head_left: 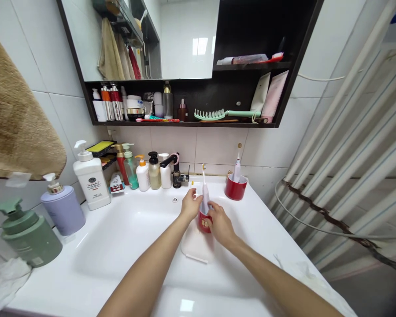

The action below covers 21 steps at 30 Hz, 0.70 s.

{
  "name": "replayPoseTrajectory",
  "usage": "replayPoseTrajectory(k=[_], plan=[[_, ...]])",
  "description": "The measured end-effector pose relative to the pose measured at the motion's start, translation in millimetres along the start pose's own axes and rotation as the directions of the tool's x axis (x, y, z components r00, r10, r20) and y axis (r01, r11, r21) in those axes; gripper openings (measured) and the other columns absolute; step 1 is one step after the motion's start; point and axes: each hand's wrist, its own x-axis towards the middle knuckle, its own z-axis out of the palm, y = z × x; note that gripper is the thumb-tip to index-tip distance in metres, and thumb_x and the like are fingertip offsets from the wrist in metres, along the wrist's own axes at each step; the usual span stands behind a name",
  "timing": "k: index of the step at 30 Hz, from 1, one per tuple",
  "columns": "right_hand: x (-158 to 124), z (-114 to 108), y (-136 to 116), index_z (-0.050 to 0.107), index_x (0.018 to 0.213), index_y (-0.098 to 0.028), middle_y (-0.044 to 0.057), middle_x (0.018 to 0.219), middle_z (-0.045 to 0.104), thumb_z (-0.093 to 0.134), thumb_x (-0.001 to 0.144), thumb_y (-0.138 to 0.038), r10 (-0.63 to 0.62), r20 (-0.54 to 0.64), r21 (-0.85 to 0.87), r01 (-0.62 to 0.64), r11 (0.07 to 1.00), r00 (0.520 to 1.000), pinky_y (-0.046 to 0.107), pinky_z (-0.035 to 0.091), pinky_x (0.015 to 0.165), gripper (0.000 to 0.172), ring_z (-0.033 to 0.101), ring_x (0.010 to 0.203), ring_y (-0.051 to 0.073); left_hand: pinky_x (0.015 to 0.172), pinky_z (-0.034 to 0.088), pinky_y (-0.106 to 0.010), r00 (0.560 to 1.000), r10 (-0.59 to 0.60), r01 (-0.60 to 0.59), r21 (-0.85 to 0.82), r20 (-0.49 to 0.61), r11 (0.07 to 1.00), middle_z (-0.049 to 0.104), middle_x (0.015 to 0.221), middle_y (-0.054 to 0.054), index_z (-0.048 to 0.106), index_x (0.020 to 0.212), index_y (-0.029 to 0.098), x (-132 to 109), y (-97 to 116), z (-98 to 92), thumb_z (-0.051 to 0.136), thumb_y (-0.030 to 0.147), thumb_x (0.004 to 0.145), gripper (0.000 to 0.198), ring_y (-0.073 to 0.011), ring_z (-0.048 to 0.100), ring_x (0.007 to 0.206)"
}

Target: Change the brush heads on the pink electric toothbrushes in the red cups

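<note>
Over the right part of the white sink, my right hand grips the right side of a red cup with a gold mark on its front. An electric toothbrush, pale with its head up, stands in that cup. My left hand is closed at the toothbrush's left side, its thumb against the handle; some of its fingers are hidden. Below the cup is a pale, flat rounded piece, which I cannot identify. A second red cup holding another electric toothbrush stands on the back right rim.
A black faucet rises behind the white basin. Several pump bottles line the back and left, including a purple bottle and a green one. Overhead hangs a dark shelf cabinet. White pipes run along the right.
</note>
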Motion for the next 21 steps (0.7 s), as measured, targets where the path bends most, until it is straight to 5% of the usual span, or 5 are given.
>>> replayPoseTrajectory(k=[9,13,17,21], plan=[[-24,9,-12,0.057,0.059,-0.017,0.007,0.105,0.048,0.041,0.061,-0.009,-0.021,-0.019,0.057,0.022,0.998,1.0,0.034,0.041,0.068,0.018,0.046,0.089,0.024,0.064,0.038,-0.024,0.999,-0.031,0.032,0.077,-0.015,0.996,0.057,0.072,-0.004,0.052,0.074,0.015,-7,-4,13.4,0.048,0.023,0.061,0.016,-0.0134,0.052,0.068],[-22,1,-10,0.058,0.071,-0.018,0.008,0.102,0.049,0.044,0.062,-0.014,-0.029,-0.065,0.094,0.035,0.995,0.997,0.036,0.036,0.078,0.017,0.044,0.092,0.023,0.064,0.038,-0.023,0.99,0.105,-0.114,-0.106,-0.091,0.988,0.056,0.073,-0.002,0.05,0.08,0.015,-4,28,-7.2,0.048,0.025,0.062,0.021,-0.012,0.051,0.069],[-23,-19,-17,0.046,0.096,-0.017,0.009,0.104,0.046,0.039,0.069,-0.026,0.051,-0.163,0.348,0.009,0.938,0.985,0.034,0.035,0.079,0.029,0.04,0.097,0.02,0.066,0.038,-0.025,0.981,0.157,-0.187,-0.371,-0.11,0.91,0.056,0.073,-0.003,0.048,0.082,0.014,-23,60,-37.9,0.052,0.028,0.059,0.027,-0.0117,0.051,0.069],[-33,-34,-32,0.045,0.091,-0.018,0.003,0.08,0.053,0.036,0.071,-0.031,-0.006,0.173,0.639,-0.107,0.762,0.985,0.026,0.042,0.057,0.026,0.052,0.064,0.014,0.066,0.04,-0.028,0.995,0.027,0.038,-0.589,0.101,0.808,0.058,0.077,-0.006,0.046,0.084,0.014,-58,52,-47.4,0.056,0.03,0.056,0.035,-0.0138,0.054,0.069]])
